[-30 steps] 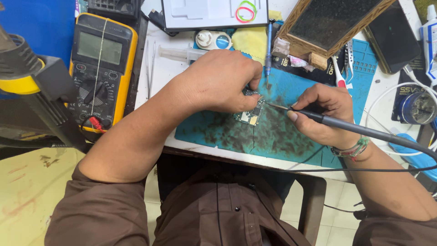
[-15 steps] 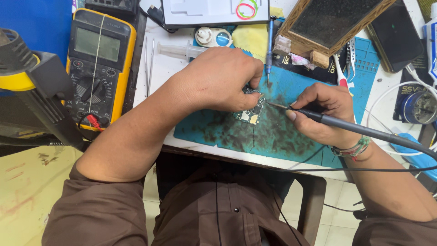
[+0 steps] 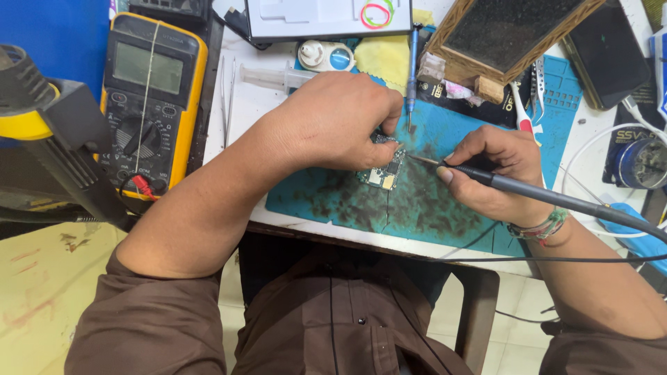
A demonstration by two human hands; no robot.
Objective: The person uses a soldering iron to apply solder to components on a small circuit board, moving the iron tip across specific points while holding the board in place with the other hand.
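A small green circuit board (image 3: 383, 173) lies on a stained teal work mat (image 3: 417, 208). My left hand (image 3: 333, 121) covers the board's upper part, its fingers closed on the board's edge. My right hand (image 3: 493, 170) grips a dark soldering iron (image 3: 528, 191) like a pen. The iron's metal tip points left and touches the board's right edge, just under my left fingertips. The iron's cable runs off to the right.
A yellow multimeter (image 3: 149, 104) sits at the left, with a black and yellow tool holder (image 3: 48, 132) nearer the edge. Tweezers (image 3: 226, 97), a syringe (image 3: 274, 76), a blue screwdriver (image 3: 413, 69), a wooden-framed pad (image 3: 507, 35) and a solder spool (image 3: 643, 163) ring the mat.
Both hands stay over the board with only slight shifts. The iron's tip remains at the board's right edge.
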